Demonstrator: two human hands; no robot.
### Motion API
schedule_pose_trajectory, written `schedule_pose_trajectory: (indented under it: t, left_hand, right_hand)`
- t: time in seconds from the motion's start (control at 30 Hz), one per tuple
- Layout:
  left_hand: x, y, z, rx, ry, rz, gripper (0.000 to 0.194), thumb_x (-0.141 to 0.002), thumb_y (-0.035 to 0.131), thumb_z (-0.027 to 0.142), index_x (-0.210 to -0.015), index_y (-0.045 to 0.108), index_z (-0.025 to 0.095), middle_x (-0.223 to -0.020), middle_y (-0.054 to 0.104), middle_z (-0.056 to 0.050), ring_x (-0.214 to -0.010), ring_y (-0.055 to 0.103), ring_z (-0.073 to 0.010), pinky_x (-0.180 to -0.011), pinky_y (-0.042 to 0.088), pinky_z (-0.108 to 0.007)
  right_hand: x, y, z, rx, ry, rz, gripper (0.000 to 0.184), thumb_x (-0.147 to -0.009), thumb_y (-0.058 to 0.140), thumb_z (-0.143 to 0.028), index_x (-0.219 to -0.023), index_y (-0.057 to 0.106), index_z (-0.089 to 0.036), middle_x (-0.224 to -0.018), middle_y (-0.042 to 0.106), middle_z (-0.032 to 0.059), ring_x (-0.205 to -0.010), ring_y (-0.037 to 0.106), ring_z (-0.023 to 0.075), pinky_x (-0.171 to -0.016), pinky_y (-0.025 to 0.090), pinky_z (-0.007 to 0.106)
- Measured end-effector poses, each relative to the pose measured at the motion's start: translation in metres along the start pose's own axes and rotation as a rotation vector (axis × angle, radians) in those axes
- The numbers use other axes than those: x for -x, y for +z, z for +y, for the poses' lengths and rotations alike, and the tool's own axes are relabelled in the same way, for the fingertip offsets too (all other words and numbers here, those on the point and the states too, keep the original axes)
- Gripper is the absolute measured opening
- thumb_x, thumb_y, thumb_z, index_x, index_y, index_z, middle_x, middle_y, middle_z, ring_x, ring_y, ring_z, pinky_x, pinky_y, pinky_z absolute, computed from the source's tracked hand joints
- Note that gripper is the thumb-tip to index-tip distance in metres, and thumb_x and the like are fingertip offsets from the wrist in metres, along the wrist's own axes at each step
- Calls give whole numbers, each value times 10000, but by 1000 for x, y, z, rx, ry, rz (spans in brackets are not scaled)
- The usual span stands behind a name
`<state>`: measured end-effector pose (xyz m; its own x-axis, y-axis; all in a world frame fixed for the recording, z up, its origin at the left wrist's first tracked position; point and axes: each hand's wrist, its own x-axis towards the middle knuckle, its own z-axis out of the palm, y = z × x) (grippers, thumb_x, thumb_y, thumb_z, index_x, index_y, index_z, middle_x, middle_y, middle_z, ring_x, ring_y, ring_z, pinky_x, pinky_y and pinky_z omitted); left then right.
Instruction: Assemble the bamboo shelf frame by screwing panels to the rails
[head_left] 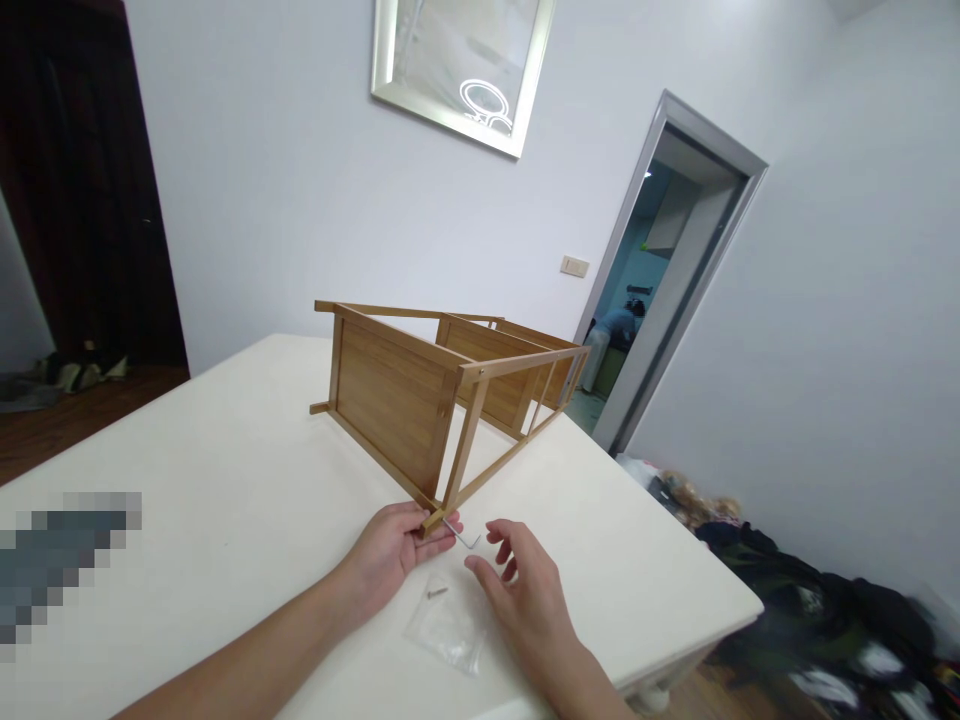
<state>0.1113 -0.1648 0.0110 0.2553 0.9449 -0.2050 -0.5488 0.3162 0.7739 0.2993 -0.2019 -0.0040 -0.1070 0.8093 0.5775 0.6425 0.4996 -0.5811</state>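
A wooden shelf rack (390, 400) lies on its side on the white table. My left hand (390, 550) grips the end of its nearest leg, with the fingers passing beneath the wood. From the frame at that corner sticks out an Allen key (463, 535), its short bent end pointing toward my right hand (525, 585). That hand hovers just right of the key, thumb and fingers curved and apart, holding nothing. Below the hands lies a clear plastic bag (450, 635), with a small screw (436, 593) at its upper part; whether the screw is inside cannot be told.
The white table (225, 470) carries the rack and ends in a rounded corner at the right. Clothes (810, 590) are heaped on the floor beyond it. A doorway (637, 300) at the back right shows a person bending over in another room.
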Motion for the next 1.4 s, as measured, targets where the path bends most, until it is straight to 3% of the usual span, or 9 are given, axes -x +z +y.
schedule_pose_trajectory:
  t: [0.1,0.2,0.4,0.9,1.03,1.4]
  left_hand:
    - [-1,0,0,0,-3,0,137,-817,564,36,-826,701,28,-925,750,-196,-911,721,-236,-857,587,-324]
    - [-1,0,0,1,-3,-3,141,-812,561,26,-824,702,24,-916,751,-196,-906,722,-234,-859,585,-322]
    - [0,1,0,6,-7,1,153,-829,547,30,-810,699,34,-925,751,-196,-903,724,-229,-861,584,-321]
    - [-1,0,0,-2,-16,8,161,-843,536,37,-798,689,56,-952,754,-193,-904,729,-222,-872,580,-315]
    - [-2,-1,-1,1,-10,15,160,-844,532,37,-787,679,69,-951,756,-189,-899,731,-221,-862,583,-316]
    - [0,1,0,4,-10,27,135,-849,542,52,-799,667,69,-957,757,-190,-941,728,-232,-881,580,-333]
  right_hand:
    - [2,-4,-3,251,-317,52,176,-902,589,-187,-1078,593,-193,-957,668,87,-847,634,207,-695,538,324]
    - [-1,-4,-10,386,-455,70,129,-921,558,-143,-1043,592,-169,-896,664,85,-799,616,204,-661,523,323]
    - [-5,-3,-15,486,-475,105,129,-922,576,-156,-1049,593,-142,-882,665,96,-771,593,211,-635,507,333]
    - [-4,4,-6,485,-471,120,72,-937,540,-132,-986,588,-155,-821,654,75,-731,578,208,-615,485,331]
    - [-3,5,-4,405,-384,91,85,-952,528,-168,-914,603,-176,-799,661,60,-736,609,195,-640,492,307]
    - [-4,6,-13,40,196,-108,267,-940,517,-331,-732,624,-201,-662,647,15,-606,577,159,-525,385,250]
